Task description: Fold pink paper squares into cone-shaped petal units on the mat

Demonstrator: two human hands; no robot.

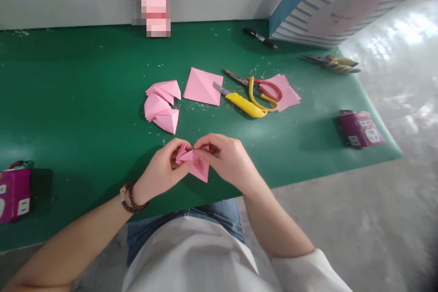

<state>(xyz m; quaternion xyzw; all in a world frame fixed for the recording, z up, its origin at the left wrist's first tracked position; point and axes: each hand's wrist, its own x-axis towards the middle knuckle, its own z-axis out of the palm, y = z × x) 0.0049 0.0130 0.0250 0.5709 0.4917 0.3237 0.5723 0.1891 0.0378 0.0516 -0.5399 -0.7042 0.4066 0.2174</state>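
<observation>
A partly folded piece of pink origami paper (198, 168) is held between both hands near the table's front edge. My left hand (167, 166) pinches its left side, with a beaded bracelet on the wrist. My right hand (226, 155) has thumb and fingers closed on its upper right part. Some creases are hidden behind the fingers. Beyond my left hand lies a cluster of folded pink paper pieces (159, 105). A creased pink paper square (201, 86) is farther back, with the blade tip of a yellow utility knife (244, 104) over its edge.
Scissors (255, 89) with red and yellow handles rest partly on pink sheets (289, 93). A black pen (259, 37), pliers (333, 62) and a striped box (308, 13) stand or lie behind. Purple packs sit right (361, 128) and left (15, 194) on the green table (85, 91).
</observation>
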